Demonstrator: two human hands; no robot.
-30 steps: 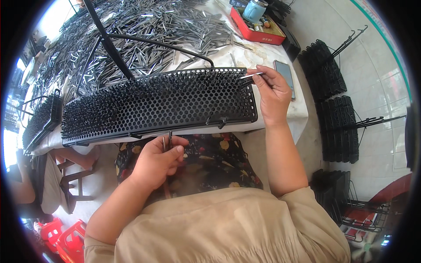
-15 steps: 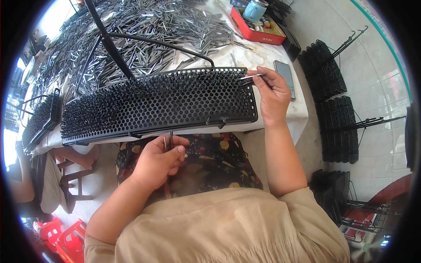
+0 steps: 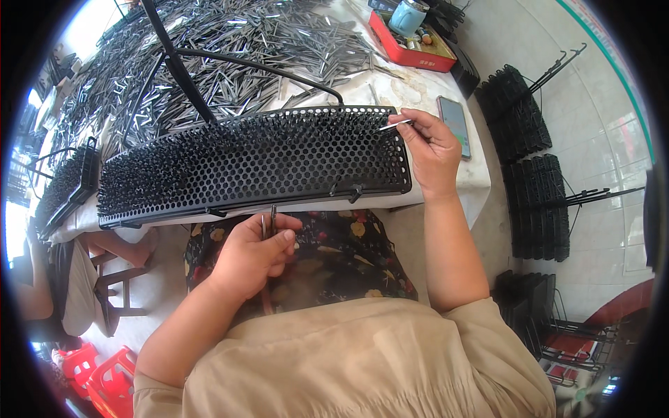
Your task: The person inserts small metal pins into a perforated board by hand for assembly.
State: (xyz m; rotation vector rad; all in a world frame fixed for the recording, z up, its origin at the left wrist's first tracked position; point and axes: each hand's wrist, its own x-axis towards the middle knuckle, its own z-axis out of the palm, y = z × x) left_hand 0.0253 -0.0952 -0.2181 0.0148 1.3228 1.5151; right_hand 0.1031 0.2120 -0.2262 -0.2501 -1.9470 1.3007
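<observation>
A long black perforated rack [image 3: 279, 174] stands tilted at the table's near edge. Many small dark pieces stick up from its left part and upper rows, while the holes lower down in the middle and right are bare. My right hand [image 3: 435, 153] is at the rack's upper right corner, thumb and fingers pinching a slim metal piece [image 3: 394, 125] with a bright side, its tip over the holes. Below the rack's front edge, my left hand [image 3: 251, 254] is closed around a few slim dark metal pieces [image 3: 273, 217], their ends poking up between thumb and fingers.
Behind the rack lies a large heap of slim dark metal pieces [image 3: 279, 45] on a white-covered table. A black rod frame [image 3: 185, 87] rises from the rack. At right are a phone [image 3: 454, 125], a red tray [image 3: 425, 59] with a blue mug [image 3: 408, 17], and racks [image 3: 536, 205] along the wall.
The metal piece in my right hand has tilted a little, its tip slightly lower. My left hand keeps its grip; the whole view has shifted slightly.
</observation>
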